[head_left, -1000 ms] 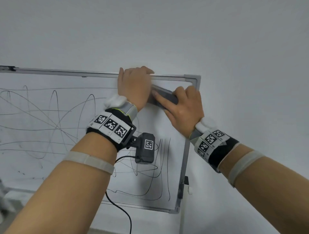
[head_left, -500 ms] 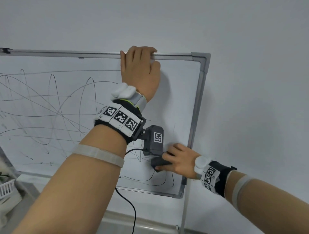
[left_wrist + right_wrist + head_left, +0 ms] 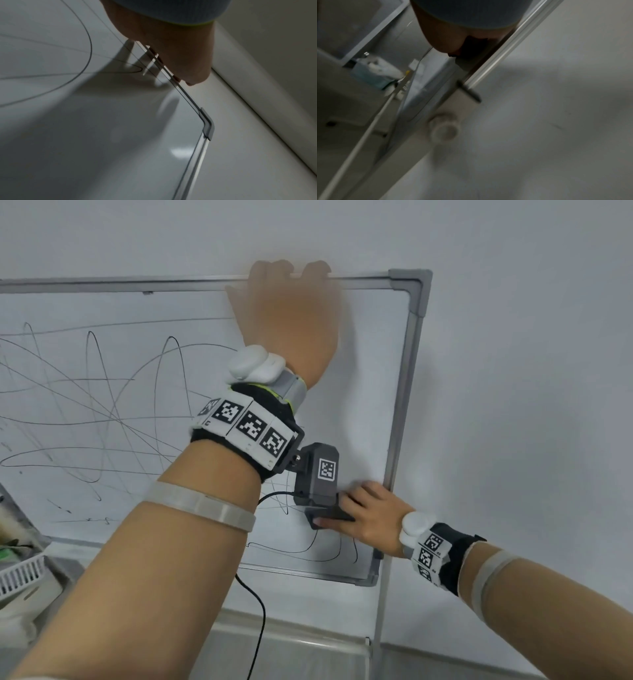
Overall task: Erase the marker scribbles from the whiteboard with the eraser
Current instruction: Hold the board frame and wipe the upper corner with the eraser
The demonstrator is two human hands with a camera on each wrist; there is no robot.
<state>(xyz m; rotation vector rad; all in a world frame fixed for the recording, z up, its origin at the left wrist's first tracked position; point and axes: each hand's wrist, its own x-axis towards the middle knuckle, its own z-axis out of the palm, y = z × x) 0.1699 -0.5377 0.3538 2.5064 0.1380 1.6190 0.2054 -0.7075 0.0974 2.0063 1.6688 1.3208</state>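
Note:
A whiteboard (image 3: 370, 392) in a grey frame stands against the wall, with black marker scribbles (image 3: 102, 412) over its left and middle and a few loops (image 3: 329, 553) at the lower right. My left hand (image 3: 287, 313) hooks its fingers over the top frame rail (image 3: 187, 97) near the right corner. My right hand (image 3: 366, 517) grips the dark eraser (image 3: 323, 513) and presses it on the board's lower right, close to the right frame. The left wrist camera hides part of the eraser. In the right wrist view the eraser (image 3: 471, 46) is a dark blur under my palm.
A grey stand post (image 3: 380, 621) runs down from the board's right edge. A white basket (image 3: 20, 573) sits at the lower left. A black cable (image 3: 257, 625) hangs from my left wrist. Plain wall fills the right side.
My right hand has swept the eraser down from the top right corner to the lower right, wiping the vertical strokes there. My left hand stays on the top rail.

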